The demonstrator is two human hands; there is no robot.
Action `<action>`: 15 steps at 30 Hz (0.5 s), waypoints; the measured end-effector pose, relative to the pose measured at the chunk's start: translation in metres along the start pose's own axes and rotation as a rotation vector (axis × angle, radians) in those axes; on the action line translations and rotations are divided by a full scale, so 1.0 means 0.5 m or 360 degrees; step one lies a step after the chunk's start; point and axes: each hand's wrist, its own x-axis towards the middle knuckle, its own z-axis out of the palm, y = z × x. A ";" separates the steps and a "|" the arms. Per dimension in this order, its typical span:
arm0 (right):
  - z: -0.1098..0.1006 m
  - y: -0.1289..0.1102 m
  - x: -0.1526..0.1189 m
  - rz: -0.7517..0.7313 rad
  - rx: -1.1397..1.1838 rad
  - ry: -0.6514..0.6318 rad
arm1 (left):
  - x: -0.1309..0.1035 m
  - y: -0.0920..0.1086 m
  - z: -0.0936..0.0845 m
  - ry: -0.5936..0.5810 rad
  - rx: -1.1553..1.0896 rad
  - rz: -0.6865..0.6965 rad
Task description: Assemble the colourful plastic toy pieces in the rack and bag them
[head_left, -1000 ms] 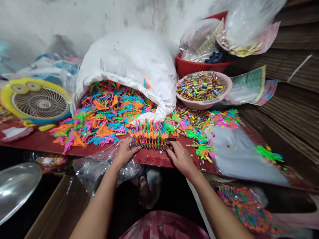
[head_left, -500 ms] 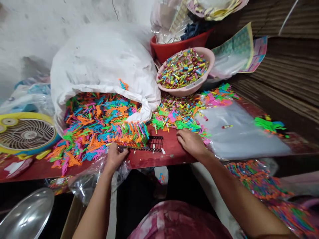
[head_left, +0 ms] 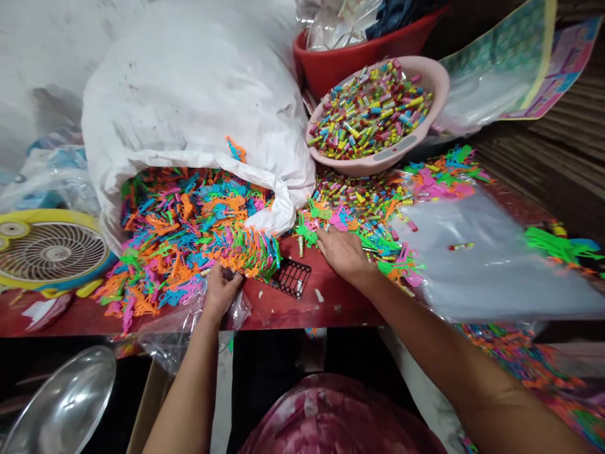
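Observation:
My left hand (head_left: 223, 291) grips the left end of a black plastic grid rack (head_left: 293, 278). Small bright toy guns (head_left: 246, 250) stand packed in a row along the rack, while its right end shows bare mesh. Lying over the near edge of a loose heap is my right hand (head_left: 344, 253), fingers stretched and fingertips touching a green toy gun (head_left: 308, 234). Its fingertips are partly hidden among the pieces. A small capped tube (head_left: 301, 246) lies just left of these fingers.
A white sack (head_left: 198, 94) spills more toy guns (head_left: 165, 246) leftward. Behind, a pink basin (head_left: 439, 88) holds small colored tubes, beside a red basin (head_left: 326, 63). Clear plastic bags (head_left: 491, 265) lie right. A yellow fan (head_left: 57, 252) stands left; a metal bowl (head_left: 66, 403) sits below the table edge.
My right hand has moved forward and left from the bare red tabletop to the loose toy guns. The rack's right end has tilted toward me. The camera view has shifted closer.

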 end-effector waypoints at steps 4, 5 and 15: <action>0.010 0.011 -0.012 -0.0018 -0.0018 0.0058 | 0.009 0.001 0.003 0.0024 -0.0204 -0.0058; 0.011 0.016 -0.016 -0.0015 -0.0018 0.0073 | 0.012 -0.001 0.003 0.0010 -0.0225 -0.0085; 0.022 0.021 -0.043 0.0008 0.0159 0.0196 | 0.034 -0.006 -0.009 -0.0055 -0.0442 -0.0248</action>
